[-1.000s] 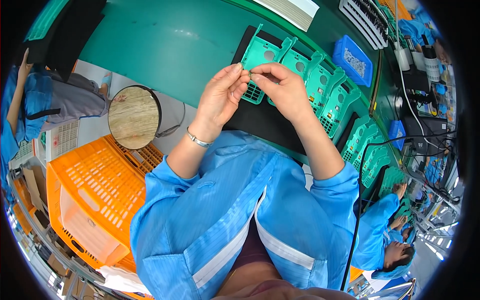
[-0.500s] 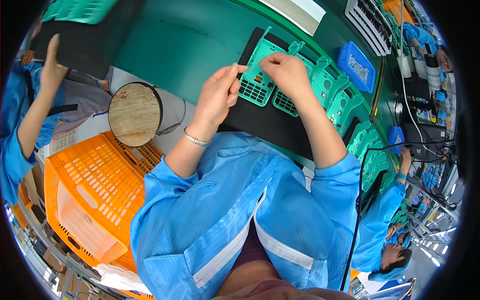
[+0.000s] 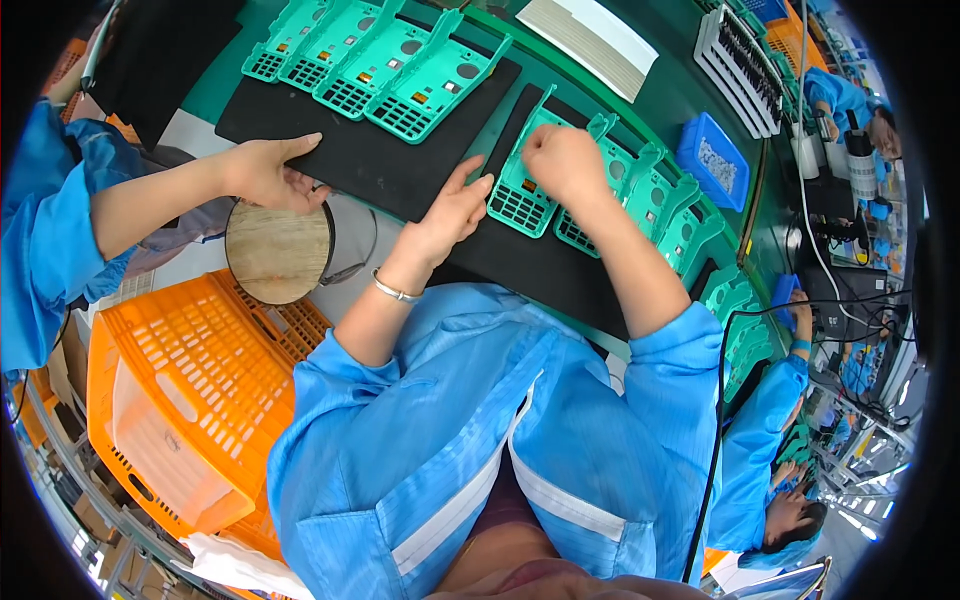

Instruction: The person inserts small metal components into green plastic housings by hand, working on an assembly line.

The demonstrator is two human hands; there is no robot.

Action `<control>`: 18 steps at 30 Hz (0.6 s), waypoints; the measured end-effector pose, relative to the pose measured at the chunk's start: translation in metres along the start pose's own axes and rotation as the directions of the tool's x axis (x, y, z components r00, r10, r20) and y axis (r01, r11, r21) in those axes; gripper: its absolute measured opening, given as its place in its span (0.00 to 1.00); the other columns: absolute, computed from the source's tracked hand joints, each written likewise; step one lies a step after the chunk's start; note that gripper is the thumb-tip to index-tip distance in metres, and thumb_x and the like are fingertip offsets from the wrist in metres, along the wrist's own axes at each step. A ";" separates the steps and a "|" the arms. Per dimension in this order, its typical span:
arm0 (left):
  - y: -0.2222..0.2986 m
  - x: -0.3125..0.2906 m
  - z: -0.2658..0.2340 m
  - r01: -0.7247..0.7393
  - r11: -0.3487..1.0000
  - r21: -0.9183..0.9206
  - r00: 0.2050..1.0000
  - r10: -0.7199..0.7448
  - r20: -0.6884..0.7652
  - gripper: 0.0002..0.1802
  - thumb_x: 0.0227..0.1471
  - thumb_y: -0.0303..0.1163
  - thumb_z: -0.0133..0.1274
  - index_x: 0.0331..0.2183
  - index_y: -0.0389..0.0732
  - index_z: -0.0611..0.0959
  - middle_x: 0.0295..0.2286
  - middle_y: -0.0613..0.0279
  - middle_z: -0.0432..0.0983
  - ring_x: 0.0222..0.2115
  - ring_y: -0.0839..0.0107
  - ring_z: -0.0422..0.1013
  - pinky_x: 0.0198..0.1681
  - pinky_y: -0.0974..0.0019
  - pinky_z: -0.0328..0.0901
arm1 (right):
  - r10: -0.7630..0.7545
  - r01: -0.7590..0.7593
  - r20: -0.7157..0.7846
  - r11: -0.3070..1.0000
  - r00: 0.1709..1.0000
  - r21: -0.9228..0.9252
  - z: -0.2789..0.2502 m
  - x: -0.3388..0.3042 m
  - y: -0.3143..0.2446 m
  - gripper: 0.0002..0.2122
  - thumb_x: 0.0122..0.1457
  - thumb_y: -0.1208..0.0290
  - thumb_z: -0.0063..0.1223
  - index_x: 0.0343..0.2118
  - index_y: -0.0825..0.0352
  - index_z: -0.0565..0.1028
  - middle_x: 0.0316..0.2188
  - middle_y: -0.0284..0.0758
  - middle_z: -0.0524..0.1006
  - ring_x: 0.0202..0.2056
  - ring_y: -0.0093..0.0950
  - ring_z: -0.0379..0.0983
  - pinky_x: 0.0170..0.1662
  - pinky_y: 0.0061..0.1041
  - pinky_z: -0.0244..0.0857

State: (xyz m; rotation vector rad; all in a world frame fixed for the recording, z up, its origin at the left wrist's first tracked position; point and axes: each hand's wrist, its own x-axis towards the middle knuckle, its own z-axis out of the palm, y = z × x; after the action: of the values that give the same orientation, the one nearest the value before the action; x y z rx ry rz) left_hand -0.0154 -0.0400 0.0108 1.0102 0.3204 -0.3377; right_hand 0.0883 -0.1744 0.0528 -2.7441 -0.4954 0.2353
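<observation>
My left hand [image 3: 450, 215] is at the near left corner of the black board in front of me, its fingers apart and nothing visible in them. Beside it is a green plastic housing [image 3: 520, 205] with a grid of square openings. Over that housing my right hand [image 3: 566, 165] is closed, knuckles up; what its fingertips pinch, if anything, is hidden. More green housings [image 3: 640, 195] stand in a row to the right on the same black board [image 3: 540, 275].
At the left, a co-worker's hand [image 3: 270, 175] is by another black board [image 3: 290, 130] bearing several green housings [image 3: 425, 95]. A blue bin of small pale parts [image 3: 715, 160], white sheets [image 3: 590, 45] and a white rack [image 3: 735, 75] lie beyond. Orange crates [image 3: 190, 390] and a round stool [image 3: 280, 250] stand left.
The co-worker's board of green housings has come in from the left, up close to my left hand. My left hand's fingers have spread from a pinch; my right hand stays over the housing.
</observation>
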 end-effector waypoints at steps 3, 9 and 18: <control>0.007 -0.010 0.008 0.017 0.998 0.061 0.999 -0.014 -0.050 0.31 0.53 0.40 0.44 0.54 0.37 0.55 0.13 0.75 0.54 0.10 0.87 0.47 0.11 0.81 0.41 | -0.159 0.134 -0.151 0.977 0.976 -0.166 0.008 -0.015 -0.004 0.07 0.44 0.70 0.45 0.18 0.66 0.72 0.18 0.46 0.73 0.23 0.44 0.71 0.26 0.41 0.65; -0.004 -0.017 0.001 0.072 0.995 -0.067 0.996 -0.075 -0.053 0.31 0.53 0.39 0.44 0.55 0.41 0.55 0.14 0.75 0.55 0.11 0.86 0.47 0.11 0.81 0.41 | 0.083 -0.098 0.083 0.976 0.993 0.195 0.003 -0.008 0.004 0.09 0.41 0.68 0.47 0.23 0.65 0.77 0.24 0.43 0.75 0.30 0.41 0.71 0.37 0.35 0.66; 0.003 -0.018 0.003 0.004 0.999 -0.036 1.000 -0.004 -0.019 0.33 0.53 0.36 0.45 0.55 0.34 0.52 0.13 0.74 0.55 0.11 0.86 0.48 0.12 0.81 0.42 | 0.034 -0.074 0.377 0.993 0.926 0.091 -0.005 0.034 0.021 0.10 0.38 0.61 0.47 0.18 0.62 0.77 0.24 0.40 0.75 0.30 0.39 0.72 0.34 0.33 0.66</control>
State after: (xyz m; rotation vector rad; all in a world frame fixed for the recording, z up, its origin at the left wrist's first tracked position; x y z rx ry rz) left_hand -0.0296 -0.0390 0.0218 0.9781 0.3451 -0.3247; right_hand 0.1272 -0.1822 0.0462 -2.6162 -0.4876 0.7889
